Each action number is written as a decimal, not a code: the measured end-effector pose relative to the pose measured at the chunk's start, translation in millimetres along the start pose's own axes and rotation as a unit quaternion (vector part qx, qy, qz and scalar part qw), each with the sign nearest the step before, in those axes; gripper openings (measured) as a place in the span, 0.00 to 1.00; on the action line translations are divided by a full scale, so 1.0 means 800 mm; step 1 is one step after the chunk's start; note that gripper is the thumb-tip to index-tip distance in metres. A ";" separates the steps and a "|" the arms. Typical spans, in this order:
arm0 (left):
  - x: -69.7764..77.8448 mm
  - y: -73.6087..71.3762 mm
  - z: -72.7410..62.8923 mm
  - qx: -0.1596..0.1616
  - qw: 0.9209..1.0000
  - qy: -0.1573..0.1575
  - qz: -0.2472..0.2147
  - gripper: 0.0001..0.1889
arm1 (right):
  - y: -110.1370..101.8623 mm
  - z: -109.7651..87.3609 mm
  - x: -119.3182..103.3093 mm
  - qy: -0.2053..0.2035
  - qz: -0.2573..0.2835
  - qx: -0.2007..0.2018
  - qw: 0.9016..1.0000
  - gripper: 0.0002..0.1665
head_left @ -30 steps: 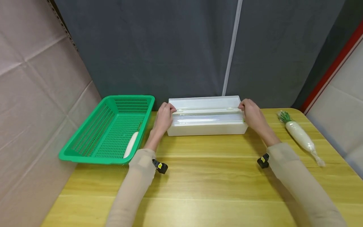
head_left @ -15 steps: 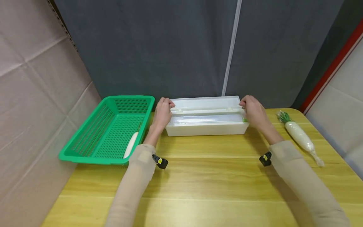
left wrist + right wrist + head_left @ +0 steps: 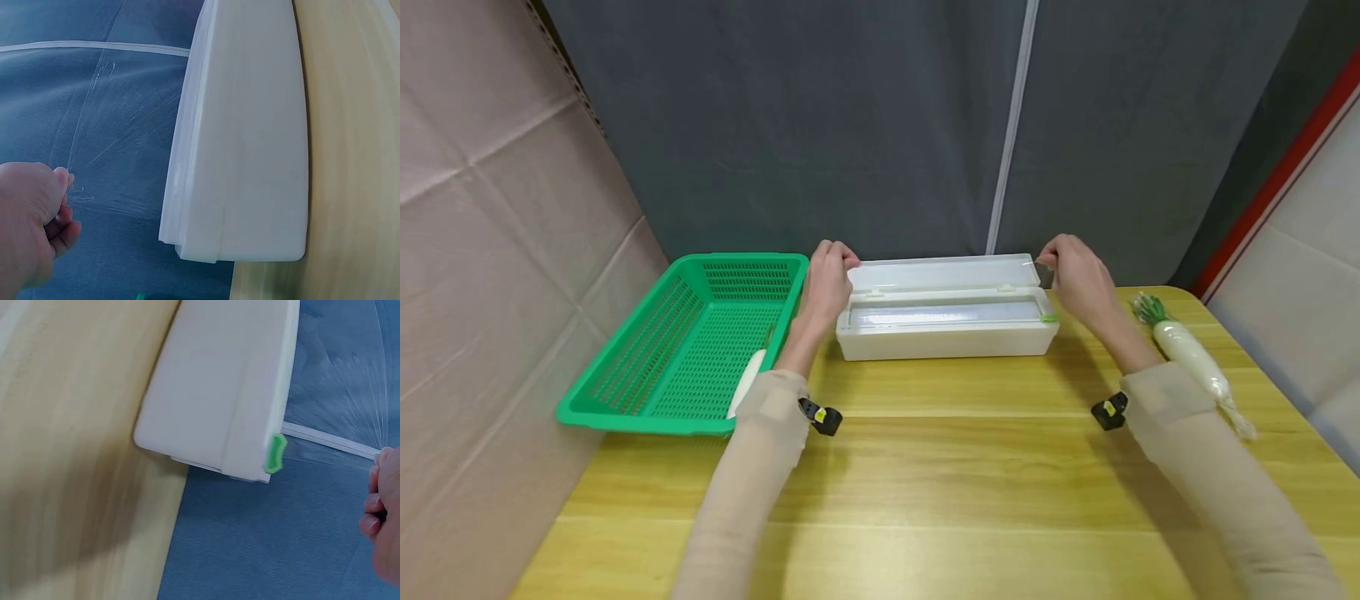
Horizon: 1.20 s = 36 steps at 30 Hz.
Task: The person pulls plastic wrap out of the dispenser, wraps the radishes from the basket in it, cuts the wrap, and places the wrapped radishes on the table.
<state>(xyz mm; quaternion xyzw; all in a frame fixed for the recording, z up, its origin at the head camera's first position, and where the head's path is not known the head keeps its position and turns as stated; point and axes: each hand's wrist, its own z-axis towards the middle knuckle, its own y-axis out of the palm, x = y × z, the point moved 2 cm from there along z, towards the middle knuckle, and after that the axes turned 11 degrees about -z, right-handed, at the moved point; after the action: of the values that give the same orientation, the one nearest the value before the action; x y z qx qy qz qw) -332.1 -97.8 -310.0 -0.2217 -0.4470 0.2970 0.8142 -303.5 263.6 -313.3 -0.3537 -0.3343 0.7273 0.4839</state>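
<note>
A long white cling film dispenser (image 3: 947,342) stands at the back of the table, its lid (image 3: 947,273) raised and a shiny roll lying inside. A green slider (image 3: 275,453) sits at its right end. Beside the left end, my left hand (image 3: 827,283) pinches one corner of a clear sheet of cling film (image 3: 119,144) between thumb and finger. At the right end, my right hand (image 3: 1081,279) pinches the other corner. Fine creases fan out from both pinches in the wrist views. Against the box, the film's middle is hard to see in the head view.
On the left, a green plastic basket (image 3: 568,412) holds a white radish (image 3: 748,383). A white radish with green leaves (image 3: 1191,354), wrapped in clear film, lies on the right of the wooden table (image 3: 955,483). A dark grey curtain (image 3: 850,125) hangs close behind the dispenser.
Both hands have risen from the box opening to about the height of the lid's top edge, drawing film up from the roll. My right hand has also shifted slightly right.
</note>
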 end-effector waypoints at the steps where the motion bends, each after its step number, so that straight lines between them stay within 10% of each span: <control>1: 0.001 -0.001 0.001 0.002 1.000 0.004 -0.002 0.07 | -0.003 0.001 0.000 -0.001 -0.001 0.001 1.000 0.02; 36: 0.022 -0.050 0.021 0.038 0.998 0.045 -0.005 0.09 | -0.064 0.008 -0.040 -0.048 0.014 0.043 0.998 0.04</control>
<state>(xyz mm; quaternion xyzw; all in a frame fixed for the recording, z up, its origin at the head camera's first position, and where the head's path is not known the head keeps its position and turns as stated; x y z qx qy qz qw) -327.7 -113.3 -266.0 -0.2018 -0.3990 0.2993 0.8429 -276.1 248.2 -261.4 -0.3019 -0.3209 0.7637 0.4718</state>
